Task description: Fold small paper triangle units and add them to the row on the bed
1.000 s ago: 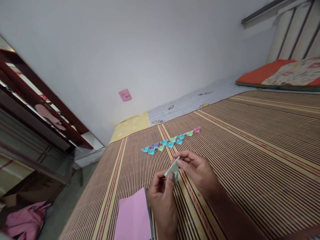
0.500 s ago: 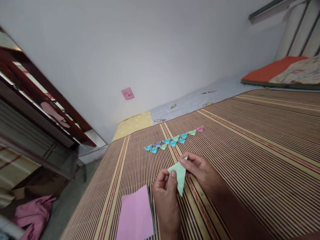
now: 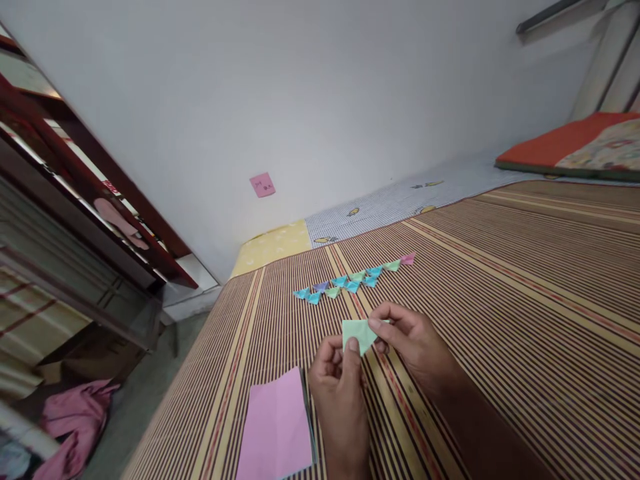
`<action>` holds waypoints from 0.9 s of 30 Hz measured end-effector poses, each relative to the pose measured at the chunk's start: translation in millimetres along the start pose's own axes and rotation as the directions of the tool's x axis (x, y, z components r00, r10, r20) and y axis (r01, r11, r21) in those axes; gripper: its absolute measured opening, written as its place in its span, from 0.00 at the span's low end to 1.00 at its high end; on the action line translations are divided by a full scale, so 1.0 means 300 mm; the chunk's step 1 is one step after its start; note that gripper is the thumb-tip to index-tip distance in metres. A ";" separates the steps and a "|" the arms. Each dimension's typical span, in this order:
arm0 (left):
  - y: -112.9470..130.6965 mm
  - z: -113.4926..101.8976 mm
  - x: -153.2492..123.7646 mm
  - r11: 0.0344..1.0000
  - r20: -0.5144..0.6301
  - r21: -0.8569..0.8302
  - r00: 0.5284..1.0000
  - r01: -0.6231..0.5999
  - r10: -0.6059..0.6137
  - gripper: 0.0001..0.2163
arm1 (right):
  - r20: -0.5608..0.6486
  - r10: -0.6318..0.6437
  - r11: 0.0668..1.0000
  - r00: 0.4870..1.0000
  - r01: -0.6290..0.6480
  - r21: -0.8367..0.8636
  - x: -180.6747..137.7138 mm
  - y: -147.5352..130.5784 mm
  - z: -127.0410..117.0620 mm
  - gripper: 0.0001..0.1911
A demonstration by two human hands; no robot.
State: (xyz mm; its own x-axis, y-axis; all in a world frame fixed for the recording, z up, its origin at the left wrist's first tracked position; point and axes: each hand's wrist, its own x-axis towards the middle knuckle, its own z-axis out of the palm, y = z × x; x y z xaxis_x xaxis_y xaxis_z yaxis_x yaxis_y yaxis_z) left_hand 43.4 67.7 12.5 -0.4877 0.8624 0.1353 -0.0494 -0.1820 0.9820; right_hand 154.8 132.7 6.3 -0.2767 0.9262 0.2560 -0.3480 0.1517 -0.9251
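A small folded piece of light green paper (image 3: 358, 332) is held up just above the striped mat. My left hand (image 3: 343, 387) pinches its lower left part, thumb on the front face. At its right corner, the thumb and fingers of my right hand (image 3: 413, 340) are closed on it, hiding that corner. Beyond my hands lie several small folded paper triangles (image 3: 352, 287) in blue, green, purple and pink, set out in slanting rows. A stack of paper with a pink sheet (image 3: 277, 427) on top lies left of my left hand.
The striped mat (image 3: 490, 287) covers the bed up to a patterned cloth (image 3: 380, 217) along the white wall. A pink note (image 3: 263, 185) is stuck to the wall. An orange folded quilt (image 3: 545, 145) lies far right. Past the bed's left edge, pink cloth (image 3: 75, 427) lies low down.
The green paper has been turned, and its long point that hung downward no longer shows; it now looks smaller with a level top edge. Both hands still hold it. The view has shifted slightly.
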 end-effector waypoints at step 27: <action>-0.030 -0.015 0.010 0.989 -0.144 -0.119 0.987 -0.085 0.067 0.08 | 0.034 -0.121 0.992 0.992 0.121 0.027 0.004 0.013 0.022 0.06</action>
State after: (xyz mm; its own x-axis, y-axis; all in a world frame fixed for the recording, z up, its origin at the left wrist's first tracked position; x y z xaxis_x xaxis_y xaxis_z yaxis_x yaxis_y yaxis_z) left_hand 38.5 69.8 3.6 -0.6102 0.7713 0.1809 -0.1110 -0.3092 0.9445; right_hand 147.3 132.3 5.0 -0.2623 0.8889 0.3756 -0.4027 0.2529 -0.8797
